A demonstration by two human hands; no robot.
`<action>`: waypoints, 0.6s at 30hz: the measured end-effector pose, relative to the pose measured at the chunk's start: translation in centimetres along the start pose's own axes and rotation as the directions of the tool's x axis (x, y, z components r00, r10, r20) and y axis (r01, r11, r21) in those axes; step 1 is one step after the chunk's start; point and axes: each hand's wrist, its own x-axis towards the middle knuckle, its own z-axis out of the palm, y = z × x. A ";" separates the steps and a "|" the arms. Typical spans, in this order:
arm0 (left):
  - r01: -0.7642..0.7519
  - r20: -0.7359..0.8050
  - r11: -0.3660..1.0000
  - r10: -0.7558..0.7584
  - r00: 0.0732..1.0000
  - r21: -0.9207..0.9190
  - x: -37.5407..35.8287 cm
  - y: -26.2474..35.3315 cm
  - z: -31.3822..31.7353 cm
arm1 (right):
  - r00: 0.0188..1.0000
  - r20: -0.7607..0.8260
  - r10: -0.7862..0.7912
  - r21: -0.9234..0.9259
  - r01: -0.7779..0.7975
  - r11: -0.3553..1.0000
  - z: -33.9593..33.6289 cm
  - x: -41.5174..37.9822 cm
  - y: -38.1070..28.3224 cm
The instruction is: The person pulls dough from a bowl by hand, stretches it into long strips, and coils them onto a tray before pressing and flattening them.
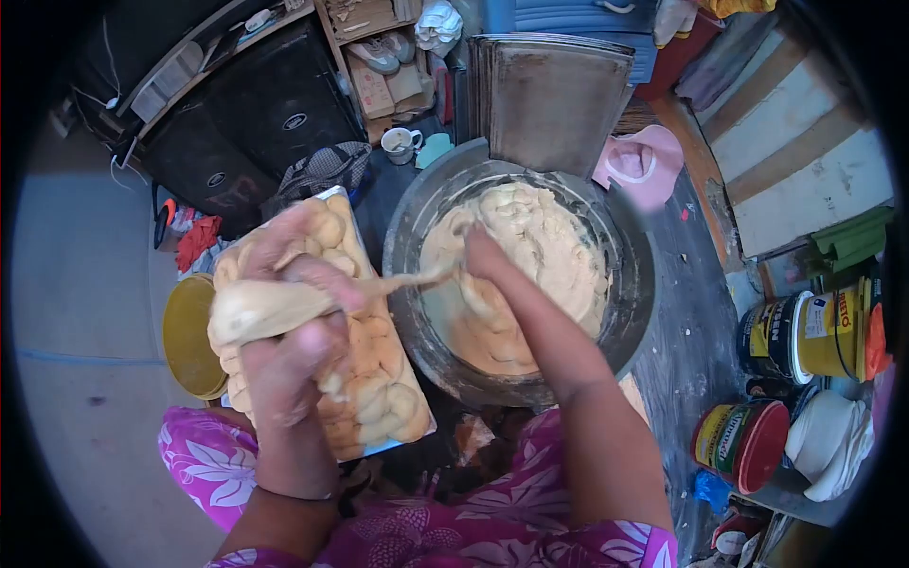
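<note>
My left hand (pixel 301 364), smeared by motion, holds a pale, smooth lump of dough (pixel 260 312) over a tray (pixel 381 446) of dough pieces (pixel 390 409). A thin twisted strand of that dough stretches rightward to my right hand (pixel 486 256). My right hand is over a large dark basin (pixel 405 227), its fingers closed around the strand and partly hidden. Soft, wet dough (pixel 559 251) lies in the basin beneath it, heaped toward the far and right sides. The pieces on the tray are packed close together.
Stacked metal baking sheets (pixel 559 109) stand behind the basin. A mug (pixel 401 145) and a pink cap (pixel 641 161) lie beyond its rim. Paint buckets (pixel 734 445) line the right side. A yellow bucket (pixel 185 331) stands left of the tray.
</note>
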 end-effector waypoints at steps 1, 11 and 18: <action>0.004 -0.002 1.000 -0.004 1.000 0.009 0.0 -0.5 -0.1 | 0.993 0.034 0.115 0.031 -0.116 0.993 4.2 0.0 1.7; 0.397 0.021 0.894 -0.410 0.912 0.209 -0.3 -3.8 -1.9 | 0.856 0.097 -0.508 0.151 0.492 0.857 19.8 -13.1 7.6; 0.406 0.110 0.886 -0.437 0.893 0.225 -0.5 -3.7 -1.4 | 0.478 0.758 0.443 -0.325 -0.312 0.893 10.6 -15.1 14.0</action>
